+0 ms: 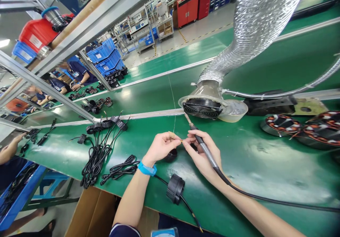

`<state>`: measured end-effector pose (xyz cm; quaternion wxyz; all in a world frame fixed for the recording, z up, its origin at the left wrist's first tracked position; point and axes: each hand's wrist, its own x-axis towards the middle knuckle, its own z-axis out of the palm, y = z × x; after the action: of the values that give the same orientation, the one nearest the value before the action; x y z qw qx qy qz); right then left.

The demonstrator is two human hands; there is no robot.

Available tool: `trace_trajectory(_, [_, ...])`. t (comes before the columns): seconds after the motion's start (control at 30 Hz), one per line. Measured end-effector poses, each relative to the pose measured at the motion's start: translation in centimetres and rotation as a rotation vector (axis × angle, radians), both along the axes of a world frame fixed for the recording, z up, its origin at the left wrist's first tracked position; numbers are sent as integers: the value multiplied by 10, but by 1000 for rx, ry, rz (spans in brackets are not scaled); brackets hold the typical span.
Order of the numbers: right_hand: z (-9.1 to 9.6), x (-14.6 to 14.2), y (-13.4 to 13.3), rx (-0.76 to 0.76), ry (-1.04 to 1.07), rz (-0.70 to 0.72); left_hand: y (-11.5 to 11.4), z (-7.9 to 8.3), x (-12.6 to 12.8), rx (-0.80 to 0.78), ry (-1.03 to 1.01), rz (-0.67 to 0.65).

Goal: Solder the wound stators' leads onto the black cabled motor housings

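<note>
Pinch grip, left hand (162, 145): thumb and forefinger closed on a thin wire (181, 141), midway between the hands. Right hand (204, 155) gripping a soldering iron (205, 148), fingertips also at the wire; iron tip toward 12 o'clock, near a fan (202, 109) at 1 that obstructs the space beyond. Dark round part (171, 155) below the wire, partly hidden by left hand. Black cap (175, 189) on cable at 6. Cable bundle (92, 162) at 9. Wound stators (283, 123) at 3; iron's cord (265, 197) exits toward 4.

Grn bench (247, 155): blk cable bundles (93, 162) L, wire-wound rings (282, 123) R, blk cap (175, 189) nr front edge.
</note>
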<state>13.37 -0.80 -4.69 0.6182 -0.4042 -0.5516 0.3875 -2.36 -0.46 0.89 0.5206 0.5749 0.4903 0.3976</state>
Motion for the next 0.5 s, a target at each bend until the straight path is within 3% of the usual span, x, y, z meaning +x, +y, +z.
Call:
trace_trajectory(0.17, [14,5,0,181,-201,-119,5,2,5,-3,186,9])
trace_trajectory(0.27, [22,6,1,308,-287,-97,6,4,9,65,384,-35])
trace_trajectory(0.37, [23,6,2,338,-321,-56,4,8,13,155,527,-81])
trace_trajectory(0.5, [18,7,3,320,-341,-68,0,15,13,142,555,-74])
